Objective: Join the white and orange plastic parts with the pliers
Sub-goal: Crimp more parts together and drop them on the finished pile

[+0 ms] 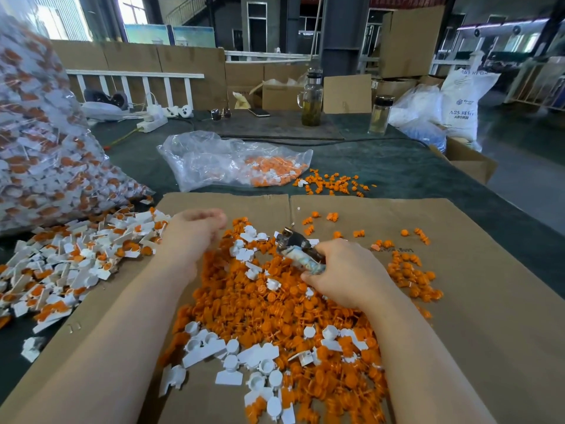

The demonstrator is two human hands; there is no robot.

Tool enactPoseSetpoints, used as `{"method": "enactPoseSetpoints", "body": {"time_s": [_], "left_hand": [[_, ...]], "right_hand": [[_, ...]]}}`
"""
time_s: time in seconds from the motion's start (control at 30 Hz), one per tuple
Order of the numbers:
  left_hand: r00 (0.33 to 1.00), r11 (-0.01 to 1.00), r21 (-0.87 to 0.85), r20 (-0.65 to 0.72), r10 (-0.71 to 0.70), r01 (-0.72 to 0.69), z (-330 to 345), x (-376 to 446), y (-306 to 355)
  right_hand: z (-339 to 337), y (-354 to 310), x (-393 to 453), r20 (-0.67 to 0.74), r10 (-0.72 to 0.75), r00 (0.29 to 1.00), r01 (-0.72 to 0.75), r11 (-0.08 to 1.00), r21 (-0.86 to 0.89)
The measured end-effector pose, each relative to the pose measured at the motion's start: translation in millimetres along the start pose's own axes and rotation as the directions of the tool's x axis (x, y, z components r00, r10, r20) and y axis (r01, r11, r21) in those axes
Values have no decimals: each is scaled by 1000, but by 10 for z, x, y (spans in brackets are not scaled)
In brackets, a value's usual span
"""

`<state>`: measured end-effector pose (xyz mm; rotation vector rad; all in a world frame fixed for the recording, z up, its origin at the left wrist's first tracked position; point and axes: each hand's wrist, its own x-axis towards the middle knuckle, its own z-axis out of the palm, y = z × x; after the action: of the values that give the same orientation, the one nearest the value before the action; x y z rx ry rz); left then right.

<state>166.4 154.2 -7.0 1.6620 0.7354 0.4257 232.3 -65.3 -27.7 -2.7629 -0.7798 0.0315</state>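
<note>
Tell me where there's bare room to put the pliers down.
Free: bare cardboard right of the right hand, past the thin orange scatter; also the strip ahead of the pliers, below the clear bag. Crowded: orange pile between the arms, joined parts at left.

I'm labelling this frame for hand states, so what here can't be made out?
- Left hand: motion blur in the head view smears its fingers; whether it holds a part is unclear.
- Pliers: the right hand covers the handles, and the tip is too blurred to tell what it grips.
- Large clear bag: cut off by the left edge.
</note>
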Motion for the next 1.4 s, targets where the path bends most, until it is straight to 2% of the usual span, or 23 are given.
{"method": "enactPoseSetpoints", "body": {"time_s": [0.03, 0.1, 0.2, 0.37, 0.6, 0.7, 0.8, 0.87, 0.93, 1.0, 1.03, 1.13, 1.2, 1.27, 1.33, 1.4], "left_hand": [[996, 986, 149, 47, 70, -76, 35, -13, -29], [981, 889, 419, 130, 144, -185, 79, -12, -93], [963, 704, 658, 181, 198, -268, 114, -7, -124], [943, 577, 749, 223, 246, -327, 114, -26, -90], [953, 461, 846, 162, 255, -268, 142, -94, -21], [941, 437, 851, 173, 290, -291, 151, -116, -34], [934, 488, 815, 175, 310, -314, 156, -102, -36], [934, 605, 722, 174, 312, -337, 156, -84, -30], [945, 793, 516, 184, 269, -326, 161, -84, -25], [962, 947, 245, 225, 152, -207, 179, -120, -12], [962, 983, 134, 260, 87, -125, 192, -147, -3], [945, 998, -44, 327, -25, 42, 240, -188, 31], [943, 1000, -24, 332, -5, 14, 267, -206, 34], [944, 997, -25, 321, 74, -70, 290, -234, 41], [943, 990, -76, 303, 134, -117, 318, -270, 55], [948, 981, -166, 282, 150, -106, 347, -304, 76]], "right_hand": [[7, -11, 0, -9, 6, 1000, -6, 1000, -7], [13, -23, 3, -22, 15, 1000, -15, 1000, -12], [12, -44, 6, -17, 7, 1000, -7, 1000, -14], [26, -83, 1, -5, -29, 1000, 28, 999, -40], [46, -76, -2, -51, -17, 999, 15, 999, -50], [61, -73, 4, -119, 5, 993, -10, 999, -43], [50, -65, 15, -187, 16, 982, -19, 1000, -15], [29, -67, 21, -198, 26, 980, -19, 999, 39], [9, -72, 27, -204, 47, 978, -25, 994, 111], [-7, -78, 26, -216, 71, 974, -30, 982, 188], [-13, -79, 23, -221, 79, 972, -28, 975, 223], [-33, -84, 14, -227, 61, 972, 6, 960, 282], [-46, -93, 4, -254, 40, 966, 39, 953, 299], [-55, -101, -6, -298, 34, 954, 63, 949, 310], [-71, -120, -13, -343, 46, 938, 71, 945, 320], [-95, -141, -21, -373, 76, 925, 70, 929, 364]]}}
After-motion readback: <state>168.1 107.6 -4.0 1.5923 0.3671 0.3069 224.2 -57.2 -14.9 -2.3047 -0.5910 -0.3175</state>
